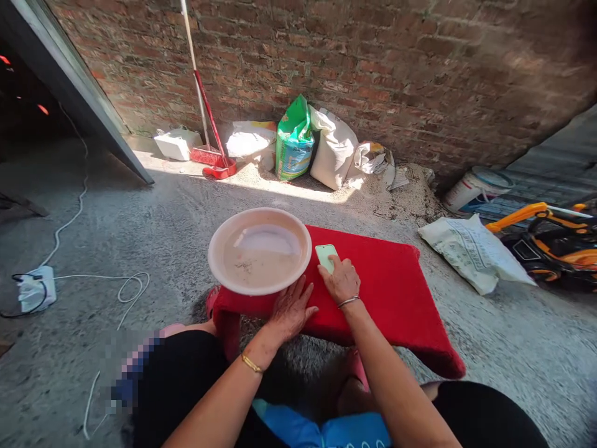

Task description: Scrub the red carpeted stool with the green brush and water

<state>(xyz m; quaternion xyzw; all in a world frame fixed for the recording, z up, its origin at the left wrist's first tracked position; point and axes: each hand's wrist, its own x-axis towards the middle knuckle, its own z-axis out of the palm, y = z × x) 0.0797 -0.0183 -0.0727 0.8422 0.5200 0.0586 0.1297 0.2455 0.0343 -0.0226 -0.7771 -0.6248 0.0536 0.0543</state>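
A wide pale pink basin (215,264) holding cloudy water with dark specks stands on the left end of a bench covered in red cloth (387,280). My left hand (291,311) lies flat on the cloth's near edge, fingers spread, just below the basin rim. To its right, my right hand (340,280) is closed over a flat, pale green rounded block (326,254) and rests it on the red cloth. The fingers cover the block's near end, so its exact kind cannot be made out.
Along the brick wall stand a green bag (295,146), a white sack (333,149) and a red broom with dustpan (219,165). Rightward are a bucket (476,186), a flat white sack (473,249) and an orange-black machine (555,242). A power strip (40,289) with cables lies left.
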